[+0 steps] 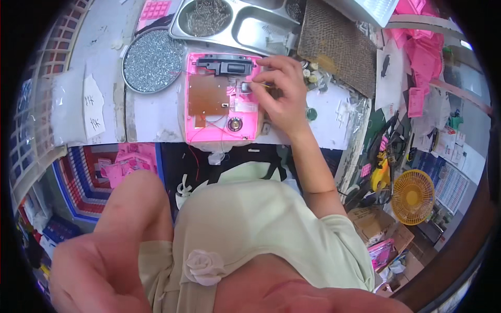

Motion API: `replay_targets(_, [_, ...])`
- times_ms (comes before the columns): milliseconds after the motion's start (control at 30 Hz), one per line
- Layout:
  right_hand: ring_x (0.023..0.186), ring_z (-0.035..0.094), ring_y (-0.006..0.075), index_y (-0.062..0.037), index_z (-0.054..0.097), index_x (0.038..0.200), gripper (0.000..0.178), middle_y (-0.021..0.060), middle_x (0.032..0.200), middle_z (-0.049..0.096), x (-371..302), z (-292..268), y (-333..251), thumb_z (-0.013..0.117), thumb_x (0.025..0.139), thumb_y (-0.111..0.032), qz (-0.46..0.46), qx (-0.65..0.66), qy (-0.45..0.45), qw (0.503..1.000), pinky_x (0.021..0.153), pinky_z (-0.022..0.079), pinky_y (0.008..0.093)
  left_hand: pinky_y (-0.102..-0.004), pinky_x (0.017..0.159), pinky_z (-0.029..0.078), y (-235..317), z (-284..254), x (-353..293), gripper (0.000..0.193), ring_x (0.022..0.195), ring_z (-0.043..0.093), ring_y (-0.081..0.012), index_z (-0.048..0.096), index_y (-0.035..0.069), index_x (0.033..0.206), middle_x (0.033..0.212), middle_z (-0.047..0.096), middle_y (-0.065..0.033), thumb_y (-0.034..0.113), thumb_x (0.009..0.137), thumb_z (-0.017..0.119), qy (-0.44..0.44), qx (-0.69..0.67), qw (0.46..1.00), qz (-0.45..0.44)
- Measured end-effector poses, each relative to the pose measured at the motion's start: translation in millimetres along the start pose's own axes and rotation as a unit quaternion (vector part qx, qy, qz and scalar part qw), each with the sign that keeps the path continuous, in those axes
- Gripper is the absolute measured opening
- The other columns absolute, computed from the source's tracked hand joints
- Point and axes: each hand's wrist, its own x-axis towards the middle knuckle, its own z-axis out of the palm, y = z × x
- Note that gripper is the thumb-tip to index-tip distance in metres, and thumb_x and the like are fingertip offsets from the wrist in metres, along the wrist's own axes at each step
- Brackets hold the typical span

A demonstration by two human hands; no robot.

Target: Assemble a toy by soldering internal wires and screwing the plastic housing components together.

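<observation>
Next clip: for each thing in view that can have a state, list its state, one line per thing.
Pink plastic casing: lies open on the bench, inner side up, circuit board and wires exposed.
Right hand: fingers pinched at a small part on the casing's right side.
Left hand: raised near the camera, off the bench, holding nothing visible.
Round tray: full of small metal screws.
Steel compartment tray: left compartment holds metal parts, middle one looks empty.
Yellow fan: standing; running or not, cannot tell.

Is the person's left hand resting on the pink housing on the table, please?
No, the left hand is raised near the camera, off the table; only the right hand touches the pink housing.
</observation>
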Motion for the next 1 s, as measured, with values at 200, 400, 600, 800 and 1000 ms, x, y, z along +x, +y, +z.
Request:
replay_targets(200, [0.110,0.055,0.0309,-0.0110,0.069,0.083,0.015,0.0044,0.111,0.068,-3.6,6.4,-6.9,0.078,0.072,-0.011,-0.001,-0.011,0.009,1.000,0.094,0.045,0.0419,-0.0244,0.045,0.026,4.6,13.1,-7.5,0.023,0.045,0.039,-0.0026,0.065,0.031,0.115,0.064,0.051,0.0121,0.025,0.103,0.046,0.109,0.046,0.993,0.018])
replay_targets(400, [0.111,0.056,0.0308,-0.0098,0.069,0.084,0.017,0.0053,0.112,0.069,-4.4,-14.9,-0.6,0.079,0.071,-0.010,0.015,-0.026,0.017,0.999,0.095,0.044,0.0423,-0.0211,0.061,0.043,42.3,-39.5,-43.8,0.008,0.062,0.052,-0.0036,0.060,0.013,0.093,0.076,0.060,0.0052,0.007,0.089,0.062,0.040,0.298,0.953,-0.027])
replay_targets(600, [0.114,0.056,0.0301,-0.0072,0.070,0.084,0.016,0.0070,0.114,0.069,1.5,1.0,-7.4,0.080,0.073,-0.010,0.001,0.020,0.005,1.000,0.099,0.044,0.0420,-0.0310,0.070,0.054,-112.8,-13.4,-98.8,0.025,0.079,0.068,-0.0218,0.069,0.002,0.110,0.092,0.068,-0.0104,-0.004,0.086,0.066,-0.052,0.382,0.842,-0.378])
replay_targets(800, [0.117,0.056,0.0289,-0.0074,0.071,0.085,0.015,0.0071,0.116,0.069,4.2,-8.0,-4.0,0.081,0.074,-0.010,0.029,0.055,0.015,0.998,0.100,0.043,0.0414,-0.0314,0.066,0.055,-150.2,-10.1,-119.8,0.022,0.077,0.070,-0.0239,0.070,0.002,0.108,0.092,0.070,-0.0139,0.000,0.087,0.068,-0.125,0.360,0.857,-0.347])
replay_targets(1000, [0.117,0.056,0.0283,-0.0072,0.071,0.086,0.016,0.0073,0.117,0.069,1.4,-6.3,-0.9,0.082,0.074,-0.011,0.042,0.075,0.002,0.996,0.100,0.043,0.0409,-0.0260,0.051,0.050,-144.8,-10.8,-118.4,0.011,0.058,0.066,-0.0130,0.071,-0.002,0.101,0.084,0.068,-0.0092,0.001,0.091,0.067,-0.014,0.245,0.826,-0.508])
